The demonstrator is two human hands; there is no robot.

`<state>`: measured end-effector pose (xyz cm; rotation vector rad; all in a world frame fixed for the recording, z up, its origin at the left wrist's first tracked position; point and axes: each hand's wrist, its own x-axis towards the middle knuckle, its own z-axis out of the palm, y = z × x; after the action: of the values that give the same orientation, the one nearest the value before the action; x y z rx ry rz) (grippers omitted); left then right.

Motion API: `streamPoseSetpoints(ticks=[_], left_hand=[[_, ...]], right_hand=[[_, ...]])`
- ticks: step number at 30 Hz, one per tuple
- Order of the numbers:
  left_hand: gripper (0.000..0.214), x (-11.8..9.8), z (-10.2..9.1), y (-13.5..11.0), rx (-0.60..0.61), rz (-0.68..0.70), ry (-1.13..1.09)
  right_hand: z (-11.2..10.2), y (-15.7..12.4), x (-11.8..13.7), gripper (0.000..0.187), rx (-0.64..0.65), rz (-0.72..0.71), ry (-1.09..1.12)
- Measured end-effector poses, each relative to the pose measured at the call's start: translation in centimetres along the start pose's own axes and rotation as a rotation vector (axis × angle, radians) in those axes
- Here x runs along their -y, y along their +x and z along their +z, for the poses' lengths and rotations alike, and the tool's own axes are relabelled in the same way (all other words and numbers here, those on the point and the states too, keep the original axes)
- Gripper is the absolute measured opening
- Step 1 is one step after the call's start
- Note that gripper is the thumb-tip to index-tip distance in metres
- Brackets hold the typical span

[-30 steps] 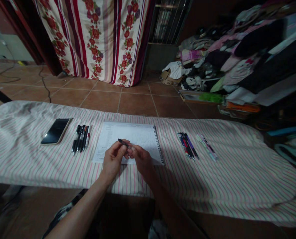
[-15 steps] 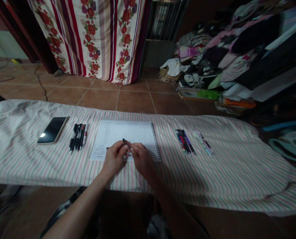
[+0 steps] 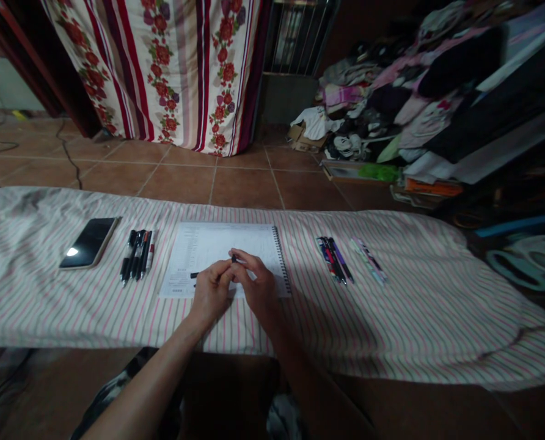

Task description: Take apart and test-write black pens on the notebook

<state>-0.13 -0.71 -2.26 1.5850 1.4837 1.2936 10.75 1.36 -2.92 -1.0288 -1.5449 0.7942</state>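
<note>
My left hand (image 3: pixel 211 290) and my right hand (image 3: pixel 255 284) meet over the lower edge of a spiral notebook (image 3: pixel 217 245) lying open on the striped cloth. Both pinch a dark pen (image 3: pixel 234 258), whose tip shows just above the fingers. A small dark piece, perhaps the cap (image 3: pixel 194 275), lies on the page just left of my left hand. A row of black pens (image 3: pixel 137 261) lies left of the notebook, and a phone (image 3: pixel 88 242) lies further left.
Two groups of coloured pens (image 3: pixel 334 260) and pale pens (image 3: pixel 366 259) lie right of the notebook. The cloth-covered table (image 3: pixel 437 305) runs the width of the view. Beyond it are a tiled floor, a flowered curtain (image 3: pixel 171 67) and a heap of clothes (image 3: pixel 391 98).
My hands have lowered toward the page with the pen. The pen is now more covered by my fingers, and a small dark piece shows on the page left of my hand.
</note>
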Motion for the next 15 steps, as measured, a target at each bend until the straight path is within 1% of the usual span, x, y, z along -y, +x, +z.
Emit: streamPoseSetpoints(ticks=[5,10,15], left_hand=[[0.024,-0.1,0.26,0.0,-0.012,0.005,0.037],[0.024,0.0,0.32,-0.02,-0.017,-0.008,0.02],[0.023,0.37,0.44,-0.02,-0.02,-0.016,0.01]], right_hand=[[0.57,0.15,-0.06,0.018,-0.031,-0.031,-0.021],[0.89,-0.05,-0.2,0.022,-0.015,-0.086,-0.047],[0.89,0.03,-0.27,0.025,-0.019,-0.112,-0.073]])
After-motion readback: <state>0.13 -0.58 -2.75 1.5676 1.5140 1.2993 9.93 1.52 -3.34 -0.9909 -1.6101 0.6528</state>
